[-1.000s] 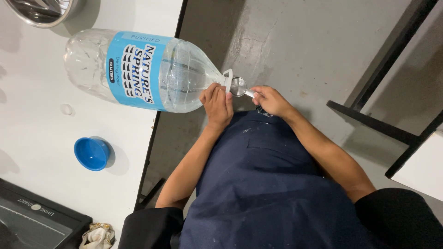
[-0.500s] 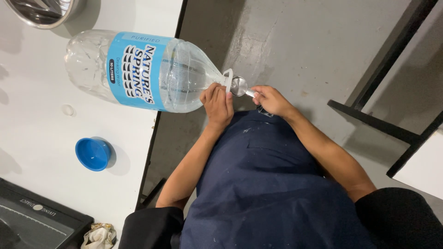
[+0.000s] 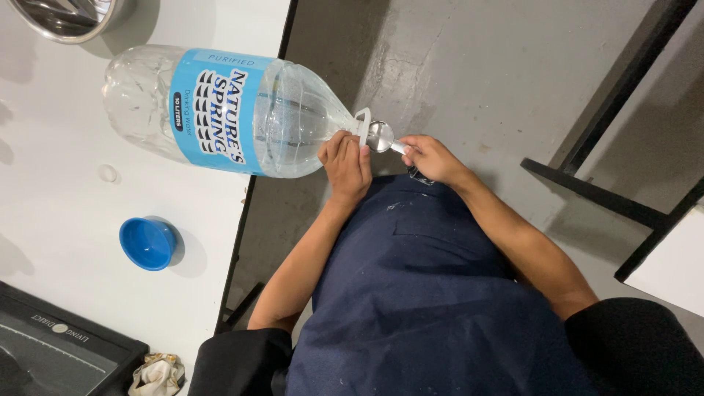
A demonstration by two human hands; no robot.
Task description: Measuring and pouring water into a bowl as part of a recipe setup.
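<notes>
1. My left hand (image 3: 347, 163) is clasped around the neck end of a large clear plastic water bottle (image 3: 227, 110), fingers curled over the shoulder where it narrows toward the mouth.
2. The bottle lies on its side, its body resting on the white table (image 3: 59, 220) and its neck reaching past the table edge, out over the grey floor (image 3: 469, 66). A light-blue label wraps its middle, and water sits in the part nearest my grip.
3. A white carry handle loop (image 3: 361, 125) stands at the neck, just above my left fingers.
4. My right hand (image 3: 430, 158) pinches the handle of a small metal measuring spoon (image 3: 380, 136), thumb and fingers closed on it. The spoon's round bowl sits right at the bottle's mouth, just beside my left fingertips; I cannot tell whether it touches the rim.
5. My two hands are close together, with the spoon bowl between them, above the lap of my dark blue apron (image 3: 433, 293).
6. Away from my left grip, back on the table, the blue bottle cap (image 3: 147, 243) lies open side up, well apart from the bottle.
7. Beyond the bottle's base, at the table's far corner, is part of a steel bowl (image 3: 70, 18).
8. Nearest my left elbow, a black flat appliance (image 3: 51, 352) and a crumpled cloth (image 3: 155, 374) sit at the table's near edge.
</notes>
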